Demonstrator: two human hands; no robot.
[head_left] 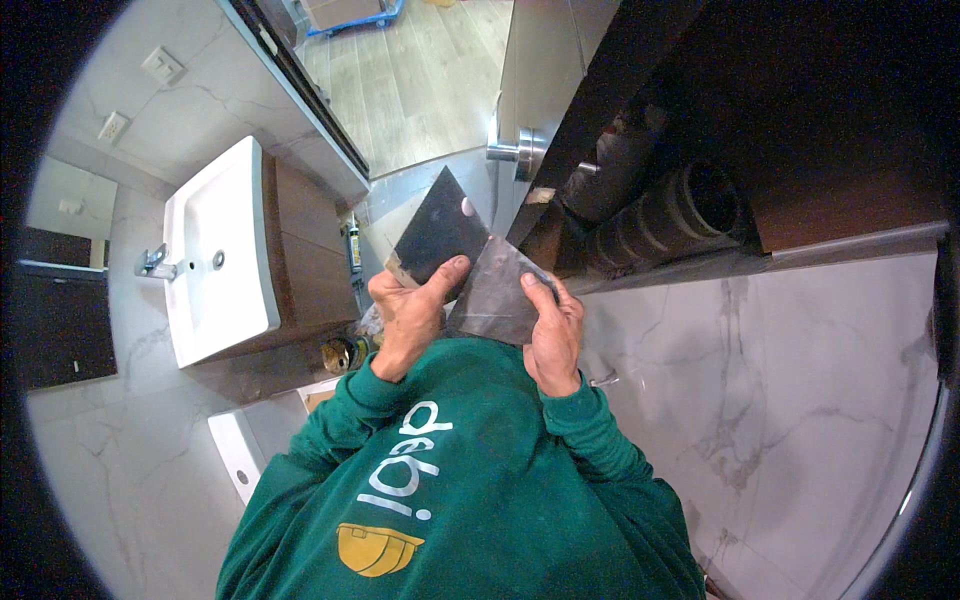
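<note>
In front of the person's green sweatshirt [480, 470], near the middle of the room, two flat plates were held up by two bare hands. The left hand [408, 315] gripped a dark plate [435, 225] by its lower edge, with the thumb lying across its face; a small pale spot showed near the plate's right edge. The right hand [553, 335] held a dull grey plate [500, 295], its thumb pressed on the face by the right edge. The grey plate crossed partly in front of the dark one, though whether they touched could not be told.

To the left stood a white sink [210, 320] with a metal tap [155, 263], set on a brown cabinet [310, 240]. Beside the cabinet were an upright tube [354, 245] and, nearer the person, an open can [340, 355]. A white lid [235, 450] lay at the lower left. Beyond the hands, a door with a metal handle [510, 150] stood open onto a wood-look floor [420, 80]. To the right, a dark ribbed cylinder [650, 225] lay in shadow, above a pale veined surface [800, 350].
</note>
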